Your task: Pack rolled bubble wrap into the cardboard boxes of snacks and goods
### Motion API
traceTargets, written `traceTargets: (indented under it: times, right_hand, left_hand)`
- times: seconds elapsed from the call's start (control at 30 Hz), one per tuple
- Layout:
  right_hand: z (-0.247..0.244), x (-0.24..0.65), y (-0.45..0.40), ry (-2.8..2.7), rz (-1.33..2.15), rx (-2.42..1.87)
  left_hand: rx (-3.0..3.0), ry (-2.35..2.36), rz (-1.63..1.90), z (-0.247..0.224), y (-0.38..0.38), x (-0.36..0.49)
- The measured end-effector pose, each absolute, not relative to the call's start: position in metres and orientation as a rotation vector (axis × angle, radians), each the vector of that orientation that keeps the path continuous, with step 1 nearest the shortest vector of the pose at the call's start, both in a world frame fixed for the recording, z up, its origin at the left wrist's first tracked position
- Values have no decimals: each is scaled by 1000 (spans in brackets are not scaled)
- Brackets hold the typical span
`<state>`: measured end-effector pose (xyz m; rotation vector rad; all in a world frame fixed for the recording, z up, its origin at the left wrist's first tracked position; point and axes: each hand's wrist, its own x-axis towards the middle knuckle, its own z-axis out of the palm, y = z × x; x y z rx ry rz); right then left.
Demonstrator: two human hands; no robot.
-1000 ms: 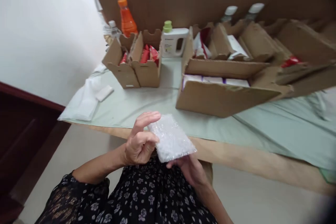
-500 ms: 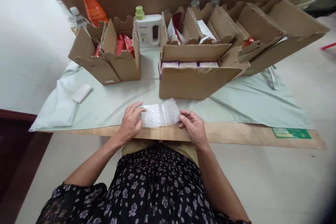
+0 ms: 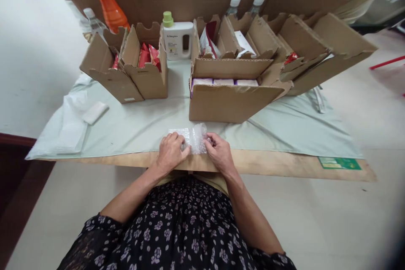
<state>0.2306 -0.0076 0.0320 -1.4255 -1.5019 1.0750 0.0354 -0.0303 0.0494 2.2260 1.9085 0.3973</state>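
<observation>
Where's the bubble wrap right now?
In the head view, the bubble wrap is near the middle, by the front edge of the table, with the left hand on its left part and the right hand at its right end.

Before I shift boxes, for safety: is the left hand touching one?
No, the left hand is on bubble wrap, apart from the boxes.

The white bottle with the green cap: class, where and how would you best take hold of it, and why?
Probably by the handle at its right, reaching from the front. The white bottle stands upright, and the handle's opening shows toward the camera, so it could be gripped through. Cardboard boxes stand close on both sides, leaving little room sideways.
</observation>
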Motion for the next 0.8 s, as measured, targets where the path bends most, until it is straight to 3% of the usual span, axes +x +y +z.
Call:
traceTargets:
  times: [0.37,0.63,0.8]
  right_hand:
    - [39,260,-30,-1197,1216,-1320]
    - [48,248,-35,-1164,1393,-1151]
    - [50,253,-33,-993,1390,-1143]
  left_hand:
    - [1809,1740,620,65,-24,13]
    - [2213,1917,407,60,-42,41]
    - [1816,1753,665,64,-33,19]
